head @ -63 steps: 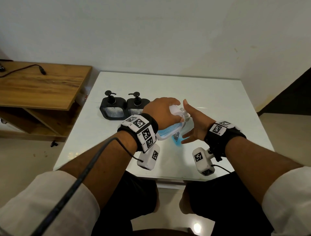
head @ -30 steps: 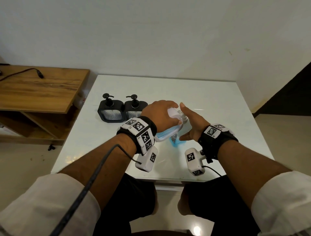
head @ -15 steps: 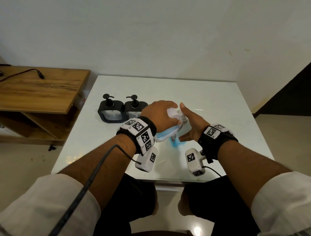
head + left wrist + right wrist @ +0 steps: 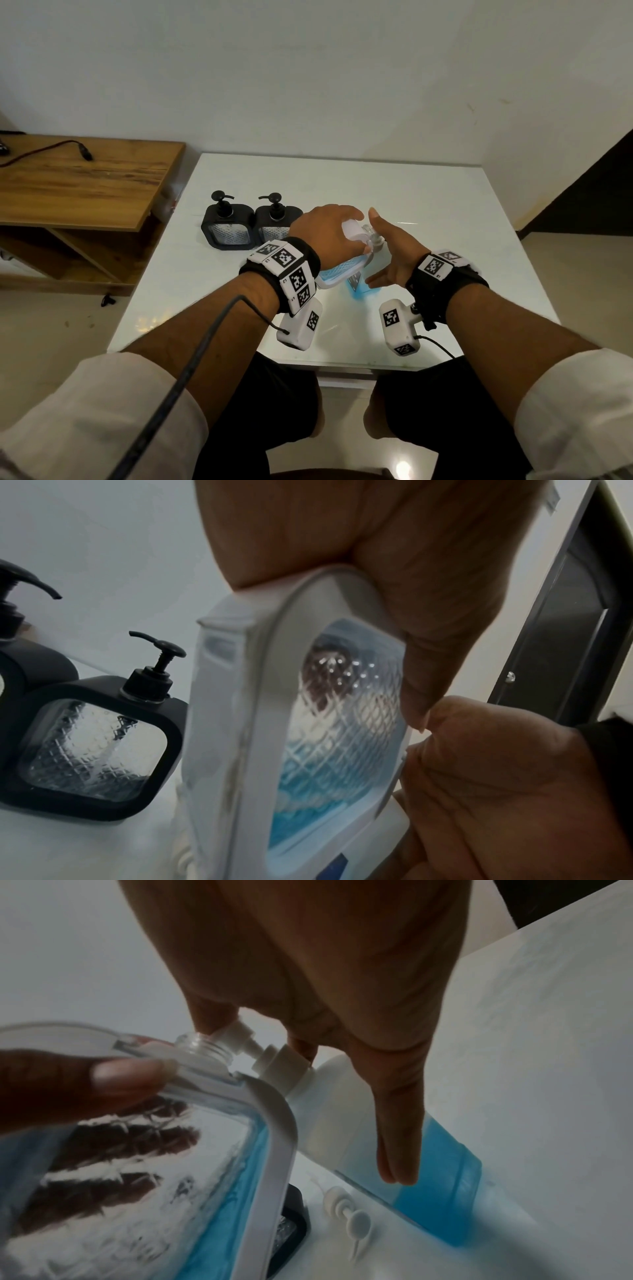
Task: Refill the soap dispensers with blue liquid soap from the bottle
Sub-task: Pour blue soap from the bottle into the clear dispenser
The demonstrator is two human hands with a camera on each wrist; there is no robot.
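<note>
My left hand (image 4: 325, 229) is wrapped round the white dispenser (image 4: 329, 723), thumb on one face and fingers showing through the patterned window on the other. I have it tipped over so its open threaded neck (image 4: 202, 1045) sits right at the spout of the bottle's pump (image 4: 270, 1056). My right hand (image 4: 394, 253) clenches nothing: two fingertips rest on the pump head and the other fingers lie straight down the side of the bottle (image 4: 441, 1172), which stands on the table (image 4: 445, 205) directly under that palm. To do this well, I reckon I should press in full, slow strokes with the neck snug under the spout, because the opening is narrow and any gap would send soap down the frame. The tilt should also stay shallow enough that the soap inside cannot run back to the mouth. Inside the white dispenser, blue soap is pooled along the low edge, well short of full by my judgement. The bottle is blue in its lower part and pale above. This dispenser's loose white pump (image 4: 349, 1223) lies on the table just below my right fingertips. Off beyond my left knuckles stand two black dispensers (image 4: 227, 226) (image 4: 274, 222), side by side and touching. Their pumps are on and their windows show clear with no blue, so I judge them unfilled.
</note>
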